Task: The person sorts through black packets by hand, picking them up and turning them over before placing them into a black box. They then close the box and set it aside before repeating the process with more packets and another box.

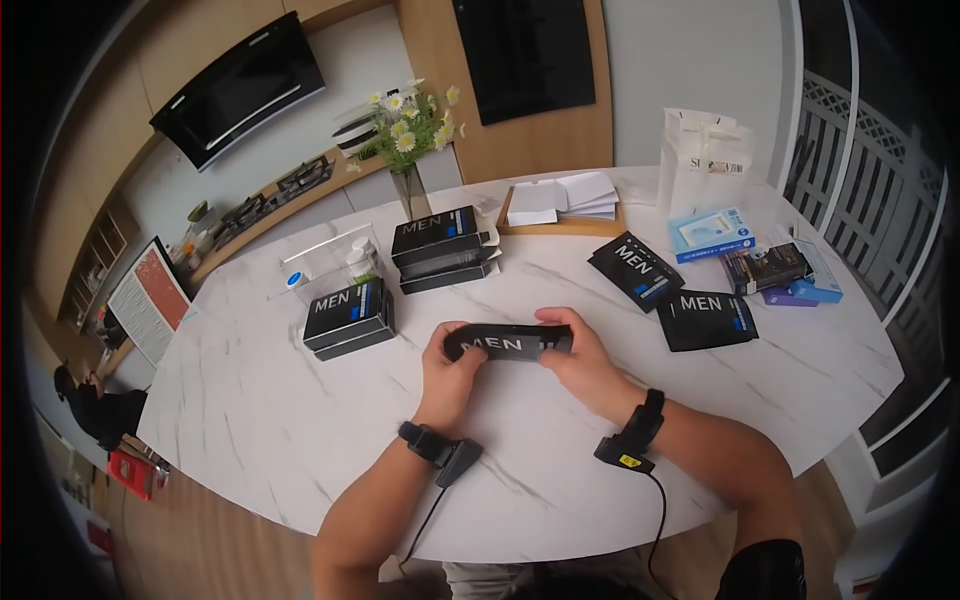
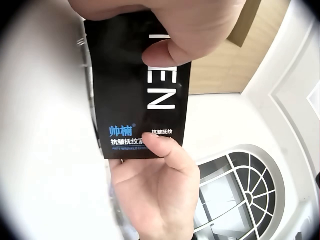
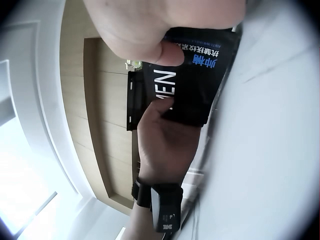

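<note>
Over the near middle of the table, a black sachet [image 1: 512, 346] marked MEN is held level between both hands. My left hand [image 1: 449, 372] grips its left end, thumb on the printed front and fingers behind. The right hand [image 1: 588, 372] pinches the opposite end in the same way. In the left wrist view the sachet [image 2: 135, 85] shows white and blue print, with the left thumb lying across the lettering. The right wrist view shows the same sachet [image 3: 195, 85] with a thumb at each end. The fingers behind it are mostly hidden.
Black MEN boxes [image 1: 345, 312] stand at left, and stacked boxes [image 1: 437, 235] sit before a flower vase [image 1: 408, 190]. Two black sachets [image 1: 707, 320] [image 1: 636, 270] lie at right, near small boxes [image 1: 712, 236] and a paper bag [image 1: 700, 165]. A wooden tray [image 1: 560, 229] holds white papers.
</note>
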Tool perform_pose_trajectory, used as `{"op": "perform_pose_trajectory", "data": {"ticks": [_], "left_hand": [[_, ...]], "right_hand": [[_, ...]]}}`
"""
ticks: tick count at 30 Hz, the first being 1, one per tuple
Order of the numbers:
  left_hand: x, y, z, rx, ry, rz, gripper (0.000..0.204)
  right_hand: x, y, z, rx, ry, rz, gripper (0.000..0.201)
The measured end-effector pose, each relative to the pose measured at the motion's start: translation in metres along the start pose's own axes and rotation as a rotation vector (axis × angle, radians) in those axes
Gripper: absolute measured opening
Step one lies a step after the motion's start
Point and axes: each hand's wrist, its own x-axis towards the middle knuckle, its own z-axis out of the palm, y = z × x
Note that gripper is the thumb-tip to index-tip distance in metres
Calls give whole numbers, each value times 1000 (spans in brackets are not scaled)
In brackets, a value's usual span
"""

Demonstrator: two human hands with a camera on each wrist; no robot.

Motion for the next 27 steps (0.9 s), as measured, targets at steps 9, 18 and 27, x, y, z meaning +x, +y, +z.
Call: {"op": "perform_pose_trajectory", "data": {"ticks": [9,18,27], "left_hand": [[-6,1,6,250,-6,50,36],[-11,24,-6,525,-128,211,9],[-15,87,-1,868,-221,758,19]], "right_hand": [[2,13,-9,-141,23,-87,45],[-2,-32,-41,-398,27,-347,66],[-14,-45,-8,-354,-89,-244,45]]}}
